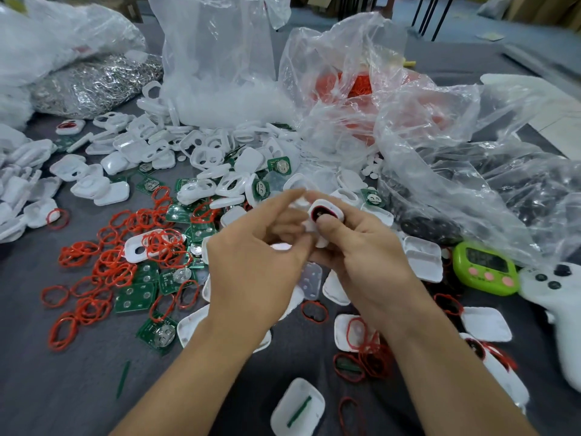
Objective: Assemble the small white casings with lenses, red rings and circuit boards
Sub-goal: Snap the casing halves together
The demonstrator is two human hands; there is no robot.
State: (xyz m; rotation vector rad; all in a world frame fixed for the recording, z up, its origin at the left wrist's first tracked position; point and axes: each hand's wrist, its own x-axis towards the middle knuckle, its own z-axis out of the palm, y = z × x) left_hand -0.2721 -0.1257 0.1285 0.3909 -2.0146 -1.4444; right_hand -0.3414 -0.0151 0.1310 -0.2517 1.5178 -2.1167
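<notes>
Head view: our right grip [371,262] clamps the white casing [328,206], likely light and rigid, by its rim; left grip [251,269], at nine o'clock, is too blurred to tell.

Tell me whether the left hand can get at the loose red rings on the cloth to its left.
Probably yes. The red rings lie uncovered on the cloth beside the left hand. The right hand grips the white casing; whether the left holds anything is too blurred to tell.
</notes>
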